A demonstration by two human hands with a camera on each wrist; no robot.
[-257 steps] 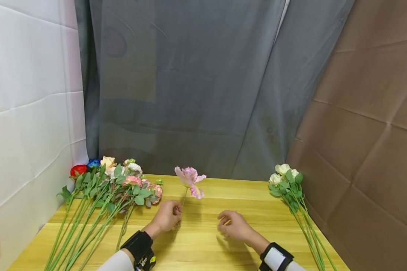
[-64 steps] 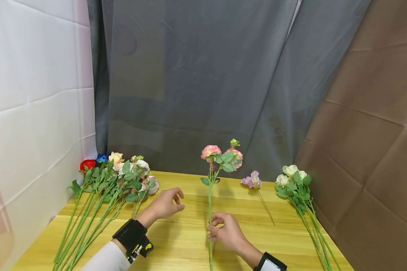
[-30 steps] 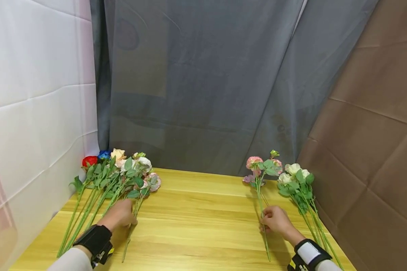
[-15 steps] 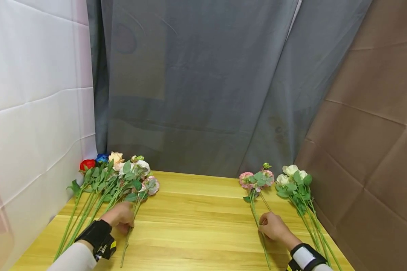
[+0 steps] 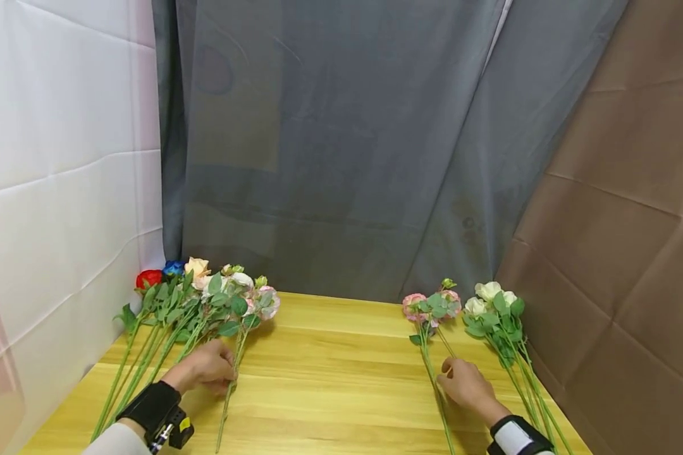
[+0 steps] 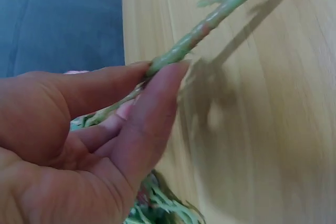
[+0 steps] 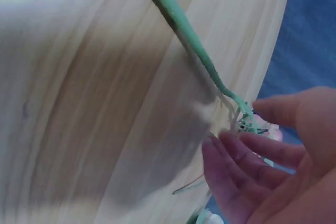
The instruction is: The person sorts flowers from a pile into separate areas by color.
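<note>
My left hand (image 5: 209, 368) pinches the stem (image 6: 189, 40) of a pale pink artificial flower (image 5: 269, 304) between thumb and forefinger, at the right side of the left pile. In the head view its bloom lies against the neighbouring flowers. On the right, a pink two-bloom flower (image 5: 414, 306) lies on the table, over a purple flower that is mostly hidden; only the latter's thin stem (image 5: 447, 344) shows clearly. Close to the pink flower's green stem (image 7: 191, 40) is my right hand (image 5: 465, 383), its fingers loosely bent with a gap between them and the thumb.
The left pile holds red (image 5: 149, 278), blue (image 5: 174, 268), peach (image 5: 196, 266) and white flowers with long green stems. White roses (image 5: 488, 291) lie at the far right. Grey cloth (image 5: 330, 158) hangs behind the wooden table (image 5: 330, 379), with white and brown cloths at the sides.
Earlier the left hand held the purple flower, which then lay at the right. The right hand carried the pink flower over it and released it. The left hand took the pale pink stem, shifting it rightward.
</note>
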